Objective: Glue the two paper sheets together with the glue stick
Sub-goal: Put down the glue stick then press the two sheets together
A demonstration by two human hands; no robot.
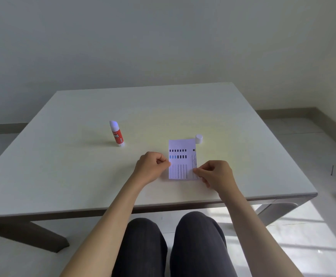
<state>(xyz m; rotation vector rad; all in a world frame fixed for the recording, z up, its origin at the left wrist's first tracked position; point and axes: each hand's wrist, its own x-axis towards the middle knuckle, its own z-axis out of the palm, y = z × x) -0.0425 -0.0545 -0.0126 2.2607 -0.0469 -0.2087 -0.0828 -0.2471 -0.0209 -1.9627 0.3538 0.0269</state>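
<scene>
**Sheets stacked and held at both sides; slipping out of line is the risk**

The white table (83, 176) is largely bare, with wide open room toward its far edge, its left edge and its right edge. The printed paper sheets (180, 148) lie flat toward the near edge, a little right of centre, one on top of the other; a strip of the lower sheet shows along the right side, so the two do not seem to be flush. The left hand (152, 166) is curled, thumb and fingers pinching the left edge of the stack. The right hand (216, 173) pinches the right edge near the near-right corner of the paper.

The red glue stick (117, 134) stands upright and uncapped, well apart, toward the left and farther in. Its white cap (199, 138) sits just beside the far-right corner of the paper.

Likely troubles: the top sheet bonding askew if pressed while offset, a wrinkle from uneven pressing, a sleeveless forearm tipping the stick, and the exposed glue drying out.
</scene>
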